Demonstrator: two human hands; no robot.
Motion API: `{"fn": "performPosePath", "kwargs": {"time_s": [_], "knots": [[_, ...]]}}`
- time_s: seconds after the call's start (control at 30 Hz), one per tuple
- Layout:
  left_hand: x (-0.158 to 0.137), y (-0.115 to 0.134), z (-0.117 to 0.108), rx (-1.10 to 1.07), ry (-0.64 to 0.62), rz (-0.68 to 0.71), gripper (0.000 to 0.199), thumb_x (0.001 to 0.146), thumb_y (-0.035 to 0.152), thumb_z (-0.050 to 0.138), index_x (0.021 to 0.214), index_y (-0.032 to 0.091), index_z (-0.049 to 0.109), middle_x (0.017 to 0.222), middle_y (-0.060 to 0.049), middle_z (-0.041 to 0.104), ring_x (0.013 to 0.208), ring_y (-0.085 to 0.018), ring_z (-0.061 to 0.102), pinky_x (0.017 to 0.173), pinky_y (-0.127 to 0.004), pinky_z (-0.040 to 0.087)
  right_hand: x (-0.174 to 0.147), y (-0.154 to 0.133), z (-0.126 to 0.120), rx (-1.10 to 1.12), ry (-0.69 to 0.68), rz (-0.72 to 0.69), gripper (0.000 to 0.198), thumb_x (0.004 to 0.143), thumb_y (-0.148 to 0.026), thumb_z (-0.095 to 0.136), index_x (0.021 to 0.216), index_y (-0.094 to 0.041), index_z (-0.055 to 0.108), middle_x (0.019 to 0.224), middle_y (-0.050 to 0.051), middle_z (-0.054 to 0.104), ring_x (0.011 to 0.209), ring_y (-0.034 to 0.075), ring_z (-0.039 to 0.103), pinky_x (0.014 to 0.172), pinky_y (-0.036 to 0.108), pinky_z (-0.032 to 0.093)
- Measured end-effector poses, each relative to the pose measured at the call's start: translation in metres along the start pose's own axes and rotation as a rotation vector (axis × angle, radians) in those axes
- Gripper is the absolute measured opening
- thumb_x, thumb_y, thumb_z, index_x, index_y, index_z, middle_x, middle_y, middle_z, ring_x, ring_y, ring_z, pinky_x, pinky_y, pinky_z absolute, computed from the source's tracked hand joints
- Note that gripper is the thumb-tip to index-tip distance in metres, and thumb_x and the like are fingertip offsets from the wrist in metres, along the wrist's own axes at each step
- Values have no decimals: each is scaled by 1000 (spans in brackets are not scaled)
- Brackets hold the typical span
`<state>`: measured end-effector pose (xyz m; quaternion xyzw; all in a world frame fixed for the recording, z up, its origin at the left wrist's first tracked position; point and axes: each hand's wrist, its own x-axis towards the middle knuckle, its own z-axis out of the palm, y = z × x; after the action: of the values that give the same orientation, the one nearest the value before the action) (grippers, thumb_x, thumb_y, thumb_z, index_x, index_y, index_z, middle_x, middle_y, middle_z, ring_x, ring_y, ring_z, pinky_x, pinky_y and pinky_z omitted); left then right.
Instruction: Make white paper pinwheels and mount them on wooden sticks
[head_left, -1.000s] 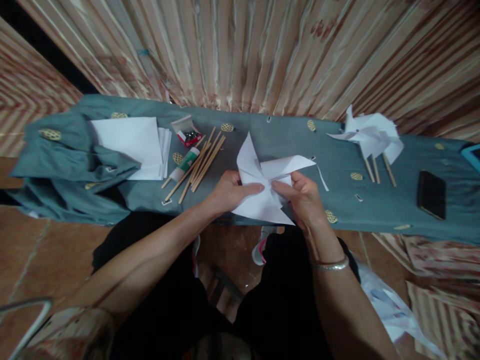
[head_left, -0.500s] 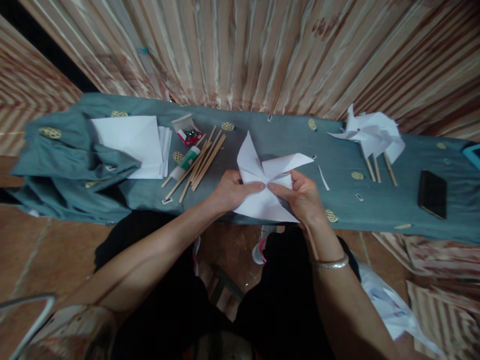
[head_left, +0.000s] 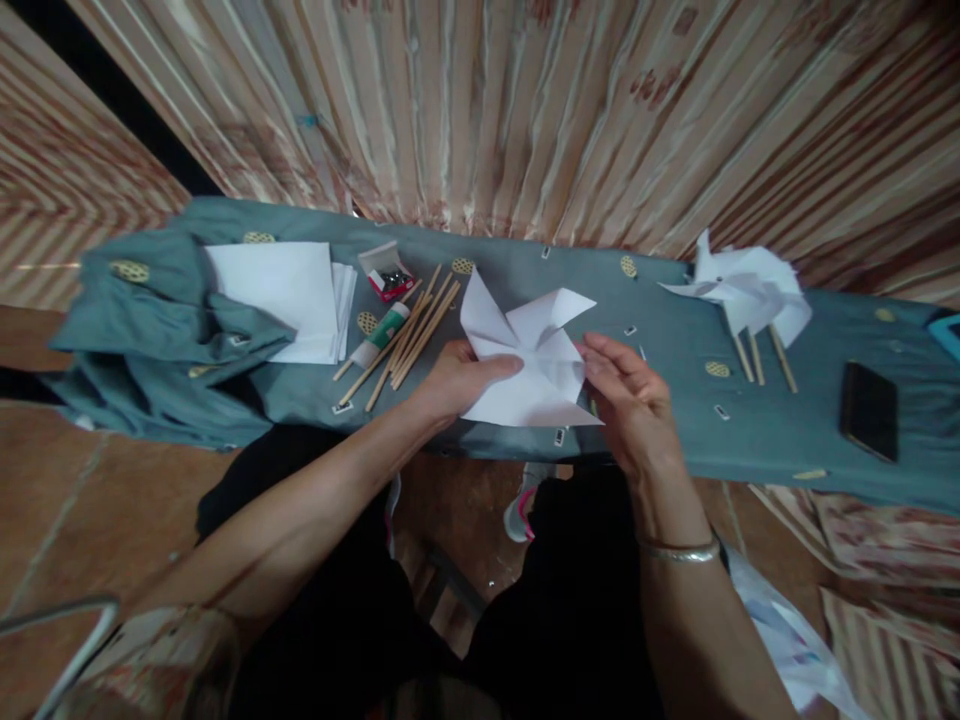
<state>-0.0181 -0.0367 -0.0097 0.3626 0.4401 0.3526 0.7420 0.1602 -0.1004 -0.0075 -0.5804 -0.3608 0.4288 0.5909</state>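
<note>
A white paper pinwheel (head_left: pixel 529 375) with folded, pointed blades is held over the front of the cloth-covered bench. My left hand (head_left: pixel 461 380) pinches its left side, thumb lying on top near the middle and fingers hidden beneath. At the pinwheel's right edge is my right hand (head_left: pixel 626 390), its fingers loosely extended and apart; whether the fingertips touch the paper I cannot make out. To the left lie several wooden sticks (head_left: pixel 416 335), a green and white glue tube (head_left: pixel 381 336) and a small red and white box (head_left: pixel 388 272) of dark shiny pins.
A stack of white paper (head_left: pixel 277 300) sits on the left of the green cloth (head_left: pixel 480 255). Several finished pinwheels (head_left: pixel 750 290) on sticks lie at the right, with a black phone (head_left: pixel 868 410) beyond them. A corrugated wall (head_left: pixel 480 120) rises behind the bench.
My right hand has let go of the pinwheel's centre and drawn back to its right edge, fingers opening. My left hand keeps its hold. The view has shifted slightly.
</note>
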Motion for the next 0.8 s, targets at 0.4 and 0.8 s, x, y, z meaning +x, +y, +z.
{"fn": "performPosePath", "kwargs": {"time_s": [0.4, 0.8], "knots": [[3, -1, -1, -79, -3, 21, 28, 54, 19, 80, 79, 10, 73, 75, -7, 75, 63, -16, 65, 61, -26, 51, -18, -5, -13, -312, -229, -275, 17, 73, -24, 77, 88, -32, 76, 148, -3, 48, 143, 26, 37, 119, 46, 26], [0, -1, 9, 35, 6, 79, 17, 57, 17, 77, 72, 11, 74, 66, -2, 71, 57, -13, 61, 56, -24, 47, -15, 5, 0, -444, -25, -309, 5, 73, -31, 76, 74, -26, 74, 134, 2, 61, 139, 29, 42, 118, 54, 24]]}}
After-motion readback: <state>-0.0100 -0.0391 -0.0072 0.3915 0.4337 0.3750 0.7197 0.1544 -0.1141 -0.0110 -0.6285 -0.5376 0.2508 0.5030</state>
